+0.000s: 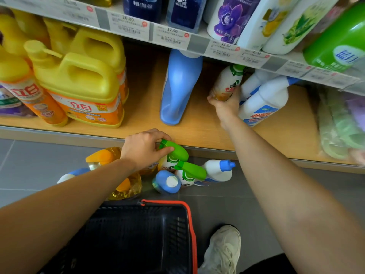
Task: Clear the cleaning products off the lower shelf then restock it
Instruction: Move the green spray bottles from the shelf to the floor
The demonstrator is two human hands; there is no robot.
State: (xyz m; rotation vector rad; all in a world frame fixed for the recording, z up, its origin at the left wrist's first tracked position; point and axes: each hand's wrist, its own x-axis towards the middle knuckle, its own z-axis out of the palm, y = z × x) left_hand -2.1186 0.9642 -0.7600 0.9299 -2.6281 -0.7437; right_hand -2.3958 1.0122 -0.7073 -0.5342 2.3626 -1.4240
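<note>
The spray bottle [227, 84] at two o'clock on the lower shelf [197, 127] looks light, rigid, probably slick; the right hand [225, 104] wraps its waist. The left hand [144, 148] pinches a green trigger [175, 151] at six o'clock.

- Two bare forearms come into the head view from the lower corners, with no sleeve showing on either of them.
- The left hand [145, 148] wears no glove, ring or watch; its wrist carries no band.
- The right hand [225, 107] is likewise ungloved, and its wrist is plain too.
- The fingernails that show on the left hand look short and unpainted.
- One foot shows at the bottom, in a chunky off-white trainer [222, 251] with layered panels, matching laces and a thick sole.
- Dark clothing [270, 265] shows at the lower edge beside the trainer; its cut cannot be told.
</note>
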